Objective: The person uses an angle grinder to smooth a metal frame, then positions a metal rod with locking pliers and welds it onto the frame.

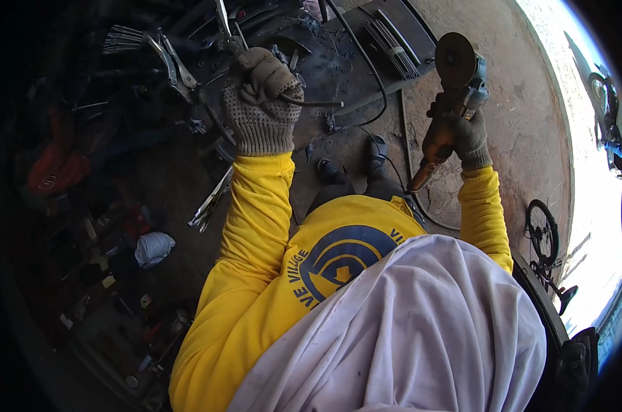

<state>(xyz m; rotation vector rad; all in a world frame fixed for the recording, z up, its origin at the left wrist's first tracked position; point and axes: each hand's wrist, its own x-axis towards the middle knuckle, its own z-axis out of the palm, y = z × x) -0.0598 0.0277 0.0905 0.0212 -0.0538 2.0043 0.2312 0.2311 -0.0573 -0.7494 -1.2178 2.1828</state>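
My left hand [264,103], in a knitted work glove with dots, is closed around a thin dark metal rod [318,104] over the workbench's near edge. The rod's end sticks out to the right of my fist. My right hand [467,141], gloved too, grips an angle grinder [437,141] by its body. The grinder's round disc [455,60] points up and away from me, apart from the rod. Whether the disc is spinning, I cannot tell. Locking pliers [177,69] lie left of my left hand.
A dark workbench [355,75] holds a bundle of thin rods [392,44] and a black cable [369,58]. More locking pliers [211,199] hang at left. Clutter and a white cloth bundle [154,248] lie in shadow. At right are a bicycle [543,233] and a motorcycle [607,113].
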